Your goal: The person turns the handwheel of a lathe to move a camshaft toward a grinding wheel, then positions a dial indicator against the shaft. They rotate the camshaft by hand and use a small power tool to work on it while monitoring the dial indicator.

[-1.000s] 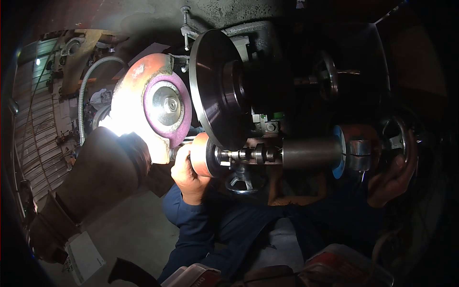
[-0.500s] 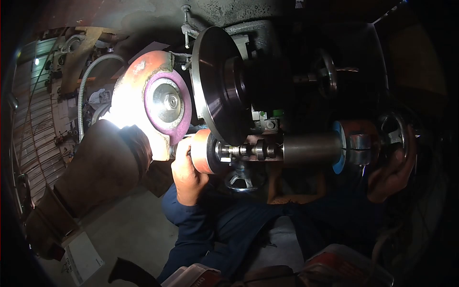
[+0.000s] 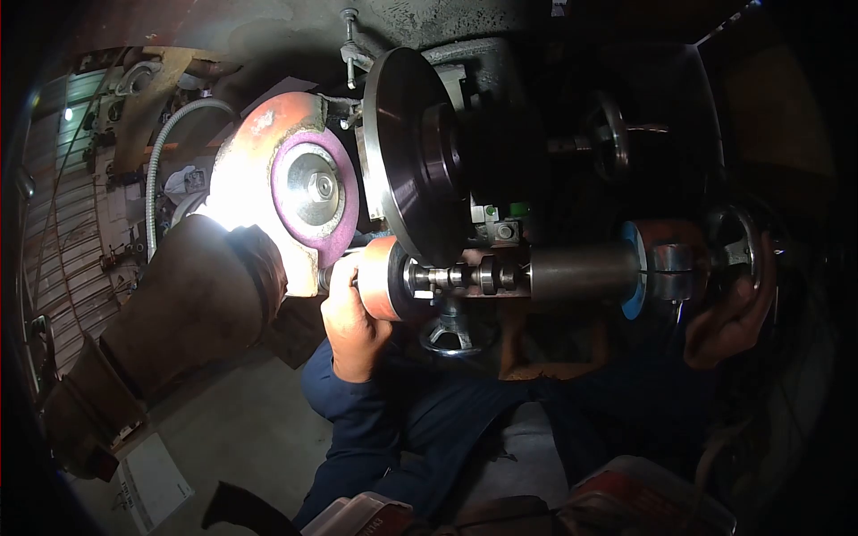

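My left hand (image 3: 356, 332) is closed at the left end of an orange round housing (image 3: 382, 279), thumb up along its back edge, with the other fingers partly hidden. From that housing a shiny camshaft-like part (image 3: 487, 275), with lobes and collars, runs right to a grey metal cylinder (image 3: 581, 272). Beyond the cylinder are a blue ring (image 3: 633, 271) and an orange clamp block (image 3: 670, 268). My right hand (image 3: 728, 323), in shadow, is curled around the rim of a metal handwheel (image 3: 749, 246). A large steel disc (image 3: 416, 156) stands just above the shaft.
A grinder with a purple wheel (image 3: 344, 201) in an orange guard (image 3: 259, 134) is at upper left, brightly lit. A thick brown duct (image 3: 179, 313) leads to it. Other handwheels stand at upper right (image 3: 612, 138) and below the shaft (image 3: 450, 338).
The view has shifted very slightly. Both hands keep their places, and no other clear movement shows.
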Motion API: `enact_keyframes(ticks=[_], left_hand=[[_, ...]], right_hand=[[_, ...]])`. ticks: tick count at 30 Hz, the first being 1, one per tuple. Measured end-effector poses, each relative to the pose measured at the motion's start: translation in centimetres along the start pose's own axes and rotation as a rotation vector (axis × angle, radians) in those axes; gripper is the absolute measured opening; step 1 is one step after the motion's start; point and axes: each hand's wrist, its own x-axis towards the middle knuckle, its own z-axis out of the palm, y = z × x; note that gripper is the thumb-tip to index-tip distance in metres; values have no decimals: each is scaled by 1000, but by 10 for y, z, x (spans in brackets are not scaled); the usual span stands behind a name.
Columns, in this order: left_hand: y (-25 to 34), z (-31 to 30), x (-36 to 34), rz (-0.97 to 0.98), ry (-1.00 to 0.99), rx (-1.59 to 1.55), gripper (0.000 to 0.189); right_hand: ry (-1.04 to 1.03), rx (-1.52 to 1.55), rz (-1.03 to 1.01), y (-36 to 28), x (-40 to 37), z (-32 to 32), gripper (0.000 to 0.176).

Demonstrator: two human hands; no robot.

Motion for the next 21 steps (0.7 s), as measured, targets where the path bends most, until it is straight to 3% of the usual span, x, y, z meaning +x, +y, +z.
enact_keyframes(ticks=[10,12,14,16,18,21], left_hand=[[-2,6,-6,-40,60,-11,48],[-2,8,-5,-50,73,-50,47],[-11,9,-11,-48,61,-78,46],[-13,9,-12,-38,50,-89,45],[-10,7,-11,-23,39,-83,46],[-17,9,-17,6,70,-101,48]], right_hand=[[166,-117,-72,12,-16,13,61],[177,-59,34,16,-27,16,59],[222,-176,-80,23,-30,18,54],[299,-462,-413,33,-24,25,49],[295,-522,-491,29,-21,24,47],[280,-376,-365,48,-33,20,47]])
